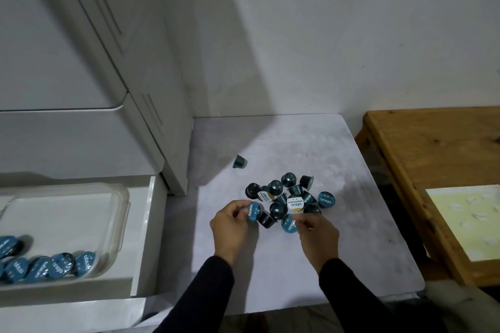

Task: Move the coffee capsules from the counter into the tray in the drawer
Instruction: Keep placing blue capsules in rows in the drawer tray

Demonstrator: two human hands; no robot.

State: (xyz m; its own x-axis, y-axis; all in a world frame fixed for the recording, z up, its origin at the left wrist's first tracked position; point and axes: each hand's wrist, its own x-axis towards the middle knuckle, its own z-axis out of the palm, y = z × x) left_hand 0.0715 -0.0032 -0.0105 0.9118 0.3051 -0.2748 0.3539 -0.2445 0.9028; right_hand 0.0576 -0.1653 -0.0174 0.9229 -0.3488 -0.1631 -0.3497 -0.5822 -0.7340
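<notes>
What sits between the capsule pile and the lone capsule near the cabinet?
Nothing: in the head view, bare counter separates the pile from the lone capsule.

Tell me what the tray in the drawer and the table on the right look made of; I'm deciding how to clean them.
The tray looks like clear, glossy plastic: the white drawer shows through its walls, and its rounded rim catches light. The table looks like wood with a warm, semi-matte finish: grain lines and a dark knot show on top. Whether it is solid wood or veneer cannot be told.
</notes>
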